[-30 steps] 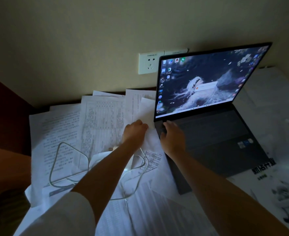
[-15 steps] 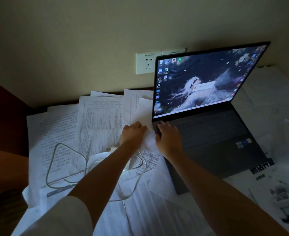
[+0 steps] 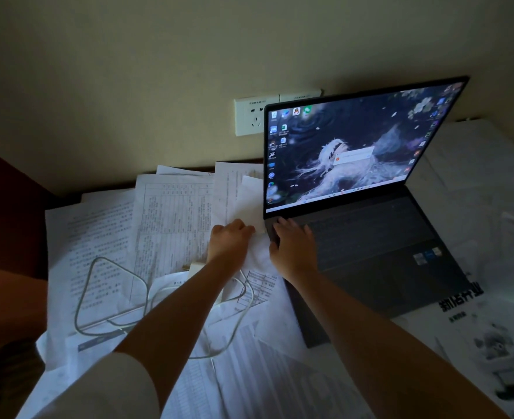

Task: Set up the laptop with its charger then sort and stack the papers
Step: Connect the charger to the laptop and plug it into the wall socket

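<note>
Both hands barely shifting since earlier: left hand (image 3: pixel 231 241) curling at laptop (image 3: pixel 367 237) left edge, grasp hidden; right hand (image 3: pixel 293 243) lying flat on its corner. Charger (image 3: pixel 195 267) half-hidden under left forearm, papers (image 3: pixel 171 216) left of laptop.

We see the dark laptop (image 3: pixel 370 237) open, screen lit, angled on scattered white papers (image 3: pixel 171 213). Left of it, the white charger (image 3: pixel 196 267) and looped cable (image 3: pixel 98 297) lie on the sheets.

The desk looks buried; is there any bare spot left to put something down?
Hardly. Papers and the coiled charger cable crowd the left; the laptop and printed sheets fill the right. Only a dark desk strip below the wall socket shows bare.
</note>
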The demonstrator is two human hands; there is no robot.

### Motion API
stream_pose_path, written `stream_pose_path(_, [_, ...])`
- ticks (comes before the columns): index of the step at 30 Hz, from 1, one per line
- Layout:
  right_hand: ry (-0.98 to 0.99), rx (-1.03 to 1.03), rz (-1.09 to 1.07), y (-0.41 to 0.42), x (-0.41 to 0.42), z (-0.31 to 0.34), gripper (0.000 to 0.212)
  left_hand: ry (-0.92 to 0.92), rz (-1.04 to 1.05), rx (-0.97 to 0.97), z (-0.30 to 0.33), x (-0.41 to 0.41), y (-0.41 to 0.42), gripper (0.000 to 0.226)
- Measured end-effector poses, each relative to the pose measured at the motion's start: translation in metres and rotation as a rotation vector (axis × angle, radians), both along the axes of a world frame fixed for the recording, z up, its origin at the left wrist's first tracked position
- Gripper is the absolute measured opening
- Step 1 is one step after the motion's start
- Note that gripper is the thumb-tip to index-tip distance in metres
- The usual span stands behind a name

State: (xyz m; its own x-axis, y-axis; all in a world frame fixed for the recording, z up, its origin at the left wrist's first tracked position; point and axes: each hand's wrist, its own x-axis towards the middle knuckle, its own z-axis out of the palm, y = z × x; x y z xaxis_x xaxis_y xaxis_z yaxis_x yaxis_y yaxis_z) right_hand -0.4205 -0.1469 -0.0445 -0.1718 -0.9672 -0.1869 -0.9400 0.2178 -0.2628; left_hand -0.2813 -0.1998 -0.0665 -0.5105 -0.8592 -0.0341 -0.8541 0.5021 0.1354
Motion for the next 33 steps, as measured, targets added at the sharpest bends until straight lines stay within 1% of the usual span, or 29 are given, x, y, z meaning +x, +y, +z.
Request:
stream_pose_path(3, [0.006,0.012,0.011,0.0,-0.001,0.001,0.051,0.012,0.015,-0.018,0.001,-0.003,0.0,0.03])
stream_pose_path(8, [0.004,0.026,0.028,0.0,-0.002,0.001,0.05,-0.034,0.021,0.034,-0.001,-0.008,0.0,0.033])
stream_pose_path(16, [0.097,0.043,0.128,-0.003,-0.011,0.007,0.048,0.039,0.057,0.056,-0.003,-0.012,-0.002,0.032])
stream_pose_path(22, [0.095,0.032,0.144,-0.005,-0.011,0.01,0.048,0.06,0.07,0.024,-0.003,-0.015,0.002,0.032])
stream_pose_path(25, [0.091,0.036,0.145,-0.005,-0.011,0.012,0.049,0.054,0.077,0.025,-0.003,-0.016,0.001,0.029])
stream_pose_path(29, [0.086,0.064,0.147,-0.004,-0.009,0.013,0.053,0.071,0.136,0.084,0.008,-0.021,0.007,0.02])
stream_pose_path(33, [0.101,0.067,0.151,-0.004,-0.01,0.013,0.054,0.042,0.098,0.097,0.013,-0.021,0.001,0.031])
